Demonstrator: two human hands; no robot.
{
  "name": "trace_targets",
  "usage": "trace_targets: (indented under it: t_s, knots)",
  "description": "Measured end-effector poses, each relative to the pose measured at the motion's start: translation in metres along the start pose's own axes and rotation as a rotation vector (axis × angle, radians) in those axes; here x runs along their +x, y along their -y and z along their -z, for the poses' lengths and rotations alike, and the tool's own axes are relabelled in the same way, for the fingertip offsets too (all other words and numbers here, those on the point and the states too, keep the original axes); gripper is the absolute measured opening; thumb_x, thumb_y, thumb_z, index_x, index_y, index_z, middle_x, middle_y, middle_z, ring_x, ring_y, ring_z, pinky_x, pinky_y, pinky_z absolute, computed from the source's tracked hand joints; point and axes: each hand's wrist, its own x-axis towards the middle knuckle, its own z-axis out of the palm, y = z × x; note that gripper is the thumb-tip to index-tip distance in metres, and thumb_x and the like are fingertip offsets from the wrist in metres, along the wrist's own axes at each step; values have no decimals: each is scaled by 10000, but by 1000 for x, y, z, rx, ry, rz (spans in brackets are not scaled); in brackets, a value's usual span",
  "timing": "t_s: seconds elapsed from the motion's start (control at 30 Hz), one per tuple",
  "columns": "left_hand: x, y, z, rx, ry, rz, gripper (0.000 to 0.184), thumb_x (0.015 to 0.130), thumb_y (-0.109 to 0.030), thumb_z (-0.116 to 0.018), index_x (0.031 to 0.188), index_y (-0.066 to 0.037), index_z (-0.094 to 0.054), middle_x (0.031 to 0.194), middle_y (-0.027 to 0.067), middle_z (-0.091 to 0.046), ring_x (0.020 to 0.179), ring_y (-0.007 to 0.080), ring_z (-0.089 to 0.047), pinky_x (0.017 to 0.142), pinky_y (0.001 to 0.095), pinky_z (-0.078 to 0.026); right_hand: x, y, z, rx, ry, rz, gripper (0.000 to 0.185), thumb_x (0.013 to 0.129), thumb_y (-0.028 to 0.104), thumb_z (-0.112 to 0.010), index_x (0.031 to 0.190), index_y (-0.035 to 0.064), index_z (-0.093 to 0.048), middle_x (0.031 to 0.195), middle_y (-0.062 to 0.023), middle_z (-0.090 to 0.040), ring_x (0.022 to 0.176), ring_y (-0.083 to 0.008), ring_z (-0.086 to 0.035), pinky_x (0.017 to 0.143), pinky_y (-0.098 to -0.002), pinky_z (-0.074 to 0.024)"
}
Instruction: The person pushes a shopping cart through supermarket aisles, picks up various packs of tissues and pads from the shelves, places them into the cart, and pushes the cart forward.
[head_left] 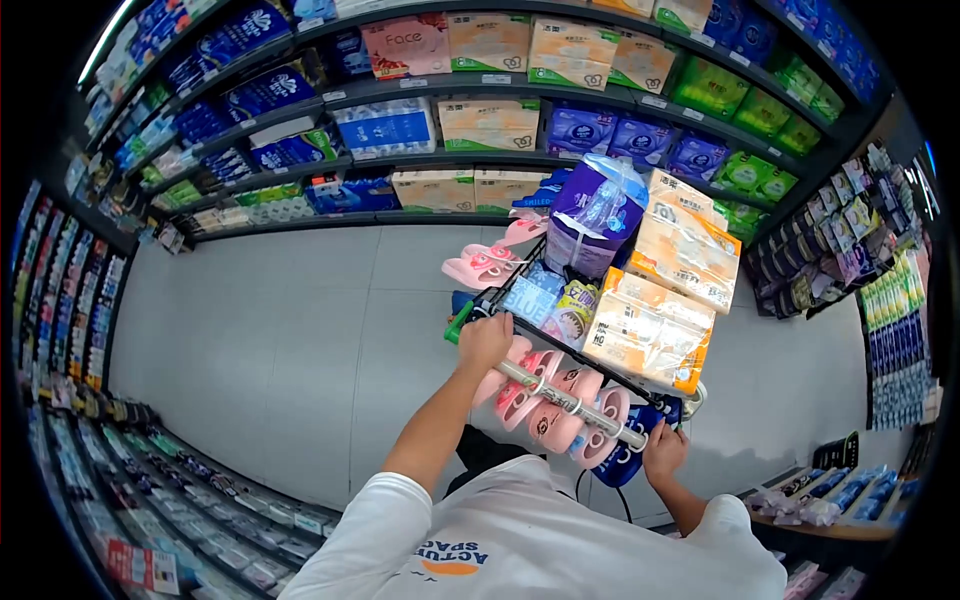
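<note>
A loaded shopping cart stands in front of me, its grey handle bar [570,402] nearest my body. My left hand [487,342] is closed round the bar's left end, beside a green end piece [457,322]. At the other end, my right hand [664,452] curls at the bar, next to a dark blue item [622,462]. Several pink slippers [552,425] hang along the handle, and more pink slippers [485,265] hang on the cart's left side. Inside lie orange-and-white tissue packs [655,325], a tall purple pack [597,215], a light blue pack [532,295] and a yellow-and-purple pack [572,315].
Shelves of tissue packs [490,125] curve across the far side. A rack of small goods [65,290] stands at left, with low shelves [190,490] along the near left. Hanging goods [850,220] and a display table [820,525] are at right. Grey tiled floor [270,340] lies left of the cart.
</note>
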Motion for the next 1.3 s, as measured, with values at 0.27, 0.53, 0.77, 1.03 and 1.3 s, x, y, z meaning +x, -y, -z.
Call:
trace_targets:
  t_s: [0.27, 0.53, 0.77, 1.03, 1.3]
  knots:
    - [-49, -40, 3, -6, -28, 247, 381, 926, -315, -449, 775, -59, -687, 773, 186, -679, 728, 378, -663, 707, 481, -522, 47, -56, 0, 56, -22, 189, 417, 952, 239, -469, 603, 53, -601, 559, -157, -558, 589, -337, -563, 853, -394, -452]
    - [-103, -91, -10, 12, -169, 445, 314, 869, -283, -516, 743, -57, -693, 714, 187, -669, 654, 359, -664, 647, 466, -536, 102, -105, 6, 109, 22, 401, 380, 940, 204, -478, 612, 55, -597, 579, -164, -579, 605, -341, -577, 848, -402, -451]
    - [-131, -142, -25, 15, -427, 475, 250, 821, -228, -569, 654, -64, -657, 607, 156, -641, 539, 327, -641, 561, 429, -530, 169, -138, -7, 97, 141, 587, 438, 975, 231, -417, 672, 13, -646, 629, -197, -609, 634, -363, -592, 838, -412, -448]
    - [-143, -195, -58, 117, -496, 708, 262, 833, -252, -576, 667, -65, -656, 625, 162, -640, 555, 338, -636, 566, 444, -520, 256, -144, -31, 262, 171, 811, 427, 969, 217, -413, 647, 21, -615, 612, -201, -594, 625, -373, -586, 833, -425, -456]
    - [-120, -272, -98, 174, -538, 1019, 297, 840, -288, -540, 722, -54, -678, 704, 183, -663, 654, 357, -659, 652, 466, -528, 371, -137, -83, 403, 177, 1026, 382, 939, 216, -469, 629, 47, -613, 599, -173, -599, 614, -339, -601, 837, -395, -471]
